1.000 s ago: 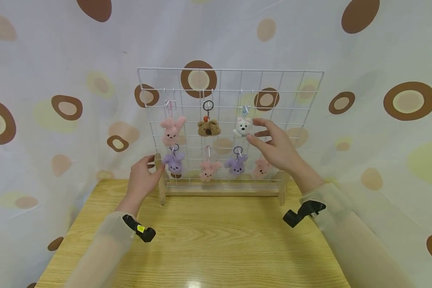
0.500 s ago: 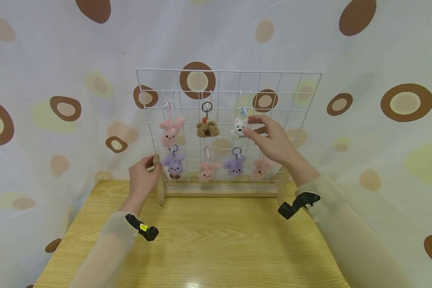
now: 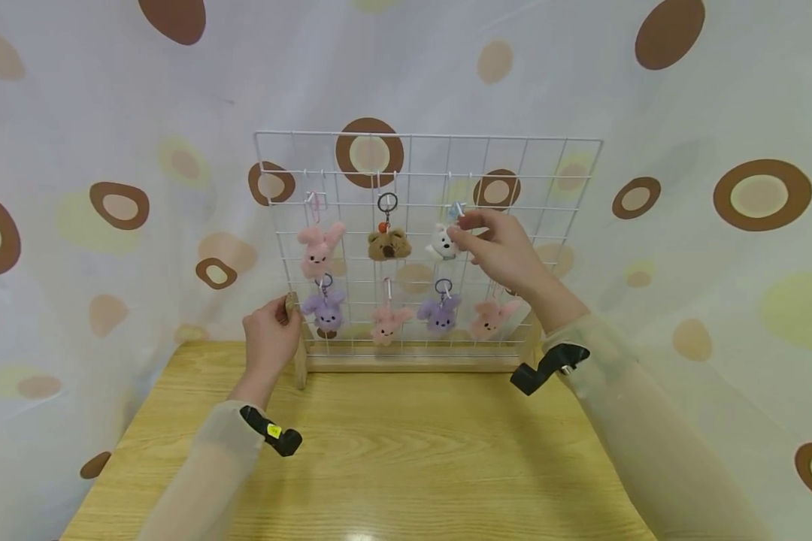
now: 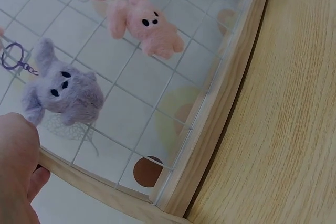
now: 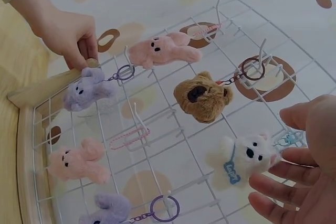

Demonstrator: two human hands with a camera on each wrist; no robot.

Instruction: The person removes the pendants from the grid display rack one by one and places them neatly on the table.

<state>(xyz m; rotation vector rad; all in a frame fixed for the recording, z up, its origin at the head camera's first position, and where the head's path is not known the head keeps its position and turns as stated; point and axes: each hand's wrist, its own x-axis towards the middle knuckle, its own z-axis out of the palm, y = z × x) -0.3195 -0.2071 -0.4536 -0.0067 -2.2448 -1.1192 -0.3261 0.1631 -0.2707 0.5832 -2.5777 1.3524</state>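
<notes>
In the head view my left hand [image 3: 271,336] grips the wooden side post [image 3: 293,303] of a white wire grid rack [image 3: 409,154]. The right wrist view shows those fingers curled round the post's top. My right hand [image 3: 507,250] is at a white plush dog keychain [image 3: 443,242], which hangs from a hook by a light blue clasp [image 5: 288,139]. In the right wrist view its fingers touch the dog's side, spread and loosely bent, and the thumb stands apart. A blue tag [image 5: 231,172] sits at the dog's neck.
Beside the dog hangs a brown bear keychain [image 3: 389,245]. Pink plush rabbits [image 3: 319,252] and purple plush rabbits [image 3: 440,314] hang on other hooks. The rack stands on a wooden table [image 3: 392,451], with a patterned cloth [image 3: 704,300] behind.
My right hand has shifted left and slightly up along the white dog, towards its clasp; the dog has swung a little left. My left hand keeps its grip on the post.
</notes>
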